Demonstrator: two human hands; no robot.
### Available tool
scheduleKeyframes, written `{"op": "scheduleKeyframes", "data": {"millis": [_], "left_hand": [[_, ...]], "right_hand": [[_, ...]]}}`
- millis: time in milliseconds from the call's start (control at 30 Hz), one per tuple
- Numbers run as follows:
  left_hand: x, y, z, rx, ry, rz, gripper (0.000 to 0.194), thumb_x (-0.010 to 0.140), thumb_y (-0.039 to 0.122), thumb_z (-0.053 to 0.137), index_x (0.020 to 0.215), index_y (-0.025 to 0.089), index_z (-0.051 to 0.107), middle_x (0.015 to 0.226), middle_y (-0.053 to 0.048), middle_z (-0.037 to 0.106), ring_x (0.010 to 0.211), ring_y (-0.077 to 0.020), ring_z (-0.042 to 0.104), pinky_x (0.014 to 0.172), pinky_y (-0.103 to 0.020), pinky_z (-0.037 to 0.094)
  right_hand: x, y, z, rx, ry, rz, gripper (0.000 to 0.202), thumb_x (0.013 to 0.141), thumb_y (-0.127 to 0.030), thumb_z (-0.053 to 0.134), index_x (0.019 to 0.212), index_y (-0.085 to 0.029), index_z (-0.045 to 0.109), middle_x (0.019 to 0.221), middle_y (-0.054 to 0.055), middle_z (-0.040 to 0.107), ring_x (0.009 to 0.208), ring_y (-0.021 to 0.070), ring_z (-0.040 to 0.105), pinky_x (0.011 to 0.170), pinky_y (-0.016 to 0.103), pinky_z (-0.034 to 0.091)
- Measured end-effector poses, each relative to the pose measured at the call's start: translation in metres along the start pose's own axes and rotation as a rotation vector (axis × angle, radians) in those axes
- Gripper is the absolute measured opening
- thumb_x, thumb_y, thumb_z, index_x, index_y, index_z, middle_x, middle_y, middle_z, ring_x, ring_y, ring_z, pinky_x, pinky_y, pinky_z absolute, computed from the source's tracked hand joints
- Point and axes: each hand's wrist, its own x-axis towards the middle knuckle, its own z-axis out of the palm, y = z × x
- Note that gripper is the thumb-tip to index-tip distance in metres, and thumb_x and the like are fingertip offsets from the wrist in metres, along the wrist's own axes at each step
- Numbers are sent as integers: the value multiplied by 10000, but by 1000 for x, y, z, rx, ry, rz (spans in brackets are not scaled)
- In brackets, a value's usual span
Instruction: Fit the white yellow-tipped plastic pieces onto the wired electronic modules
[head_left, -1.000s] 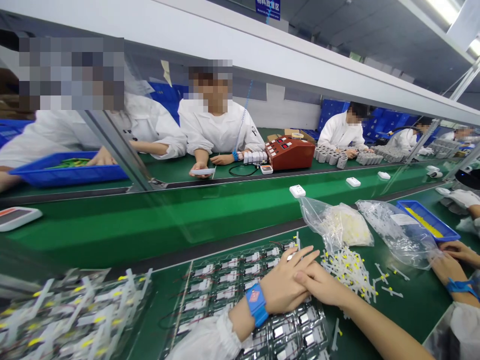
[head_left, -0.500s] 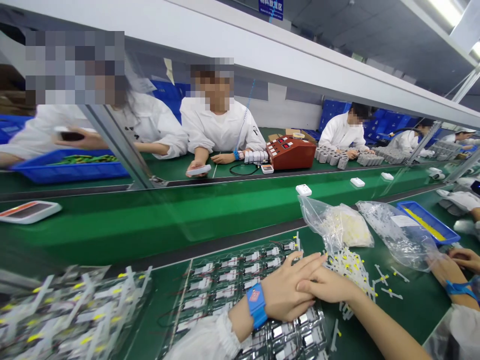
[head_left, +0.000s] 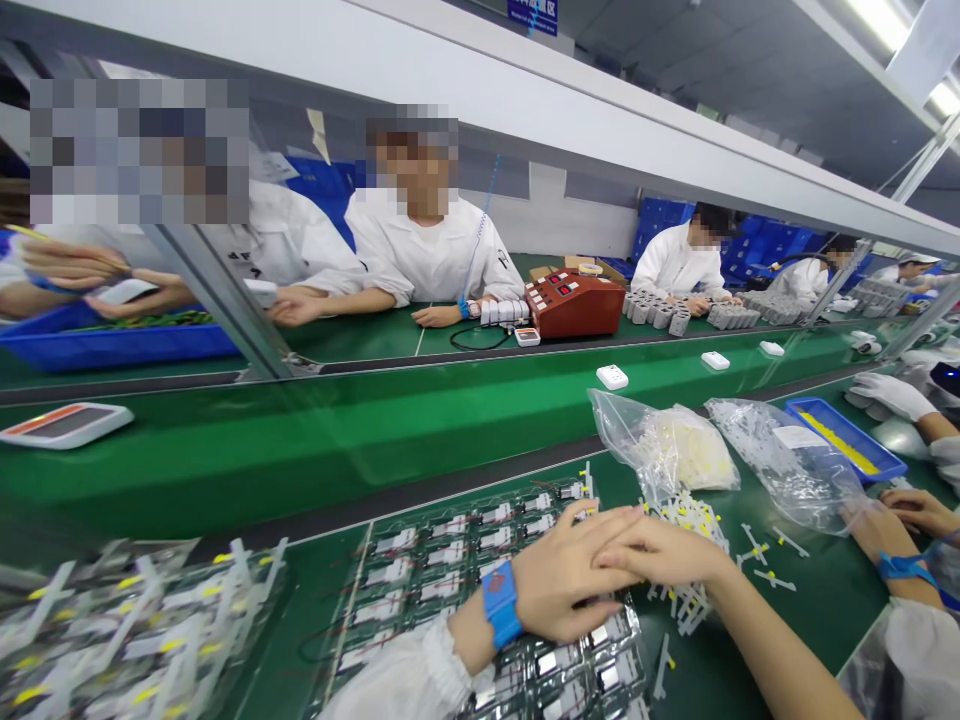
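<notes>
Left grip (head_left: 559, 585): slack, fingers loosely extended over the right grip (head_left: 664, 548), with no object seen in it. Right grip: fingers hidden beneath — cannot tell whether clenched or loose. Both above the shiny, clear plastic tray (head_left: 636, 635); cannot tell about contact. Inside the tray, partly covered by the hands: rows of small white modules (head_left: 446, 552) with thin red and dark wires. Probably light, firm in the casing, delicate at the wires; pinch by the casing's sides. Likely thin and slick, that tray — support at opposite edges. Just beside the tray's right edge, next to the right grip: a heap of slim white plastic strips with yellow pieces (head_left: 701, 520). Seemingly light, fairly stiff; pinch mid-length. Farther beyond the tray, on the dark green counter (head_left: 810, 600): a clear plastic bag of pale parts (head_left: 694, 450).
</notes>
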Motion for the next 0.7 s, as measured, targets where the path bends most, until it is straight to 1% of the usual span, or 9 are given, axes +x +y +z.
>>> {"op": "scheduleKeyframes", "data": {"millis": [67,133,167,233,300,367,467,600,700], "left_hand": [[-1,-5,-7,28,14,-56,365,862,191,489,1201,250,608,1473,-150,445,1337,-295,423,1088,-533,260],[-1,-8,-14,43,8,-101,306,842,135,468,1058,230,662,1324,-127,581,1289,-283,463,1073,-512,278],[0,-9,-17,42,-14,-125,258,826,129,477,959,222,678,1242,-112,621,1265,-286,475,1062,-508,286],[2,-7,-20,39,-84,-184,170,793,137,514,794,209,668,1122,-92,641,1223,-305,483,1031,-509,307],[4,-2,-22,46,-150,-246,123,774,157,549,714,196,649,1085,-91,620,1197,-320,478,1012,-511,320],[6,2,-21,53,-194,-282,122,786,192,569,692,182,645,1100,-95,598,1198,-327,463,1022,-513,314],[6,7,-17,59,-243,-308,152,828,231,566,722,168,654,1132,-94,584,1228,-329,438,1048,-511,300],[7,9,-14,83,-292,-366,140,846,247,575,785,160,665,1166,-116,584,1247,-337,428,1054,-527,308],[8,12,-13,81,-316,-425,133,843,270,605,833,155,670,1189,-129,582,1254,-342,430,1065,-537,309]], "right_hand": [[-3,-2,-15,6,45,-5,257,942,-269,510,882,-231,757,844,7,731,776,177,650,735,283,504],[-8,2,-24,-66,100,59,188,891,-202,568,880,-244,750,874,8,703,779,175,636,724,278,490],[-10,5,-26,-120,100,113,178,851,-154,593,860,-245,746,859,7,686,748,170,625,690,267,480],[-15,13,-23,-232,29,219,209,756,-73,633,822,-243,736,793,-4,651,687,163,595,621,247,447],[-18,19,-15,-339,-52,298,268,675,-28,657,820,-244,721,781,-6,630,727,178,588,618,242,428],[-19,22,-6,-434,-82,363,325,634,2,640,845,-236,705,836,11,623,840,207,587,660,247,423],[-17,19,4,-499,-75,436,349,614,55,555,825,-189,688,919,56,611,952,234,567,720,259,418],[-14,15,4,-486,-66,444,302,614,75,526,730,-163,671,864,64,608,915,223,564,736,263,411],[-16,15,-5,-444,-82,405,231,681,13,581,752,-185,676,855,39,621,899,198,569,737,246,412]]}}
